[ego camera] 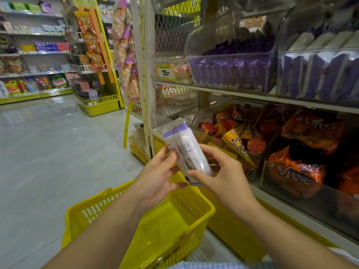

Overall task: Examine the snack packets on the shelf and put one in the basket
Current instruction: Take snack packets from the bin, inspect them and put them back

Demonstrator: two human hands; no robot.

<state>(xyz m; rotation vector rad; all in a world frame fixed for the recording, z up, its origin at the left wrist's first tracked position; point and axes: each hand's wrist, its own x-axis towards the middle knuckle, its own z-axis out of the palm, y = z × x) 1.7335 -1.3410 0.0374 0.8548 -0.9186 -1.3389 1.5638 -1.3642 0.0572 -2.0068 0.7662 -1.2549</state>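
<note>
Fingers (172, 155) of 2 hands clamp 1 snack packet (187, 146) between them. Left hand (155, 177) pinches the packet's left edge, fingers curled. Right hand (223, 175) grips the lower right side, thumb across the bottom corner. Packet is held tilted, top leaning up-left, above the yellow basket (190, 202) and in front of the shelf (252, 95).

Packet: slim, oblong, glossy white film; lengthwise back seam; lilac band under crimped top; small print block mid-panel.

Basket: hard plastic, slotted walls.

Shelf: clear curved plastic bins (209, 35). Upper bins hold purple packets (229, 72), lower bins crinkled orange packets (310, 131). Yellow price tag (165, 72) reads 25.
</note>
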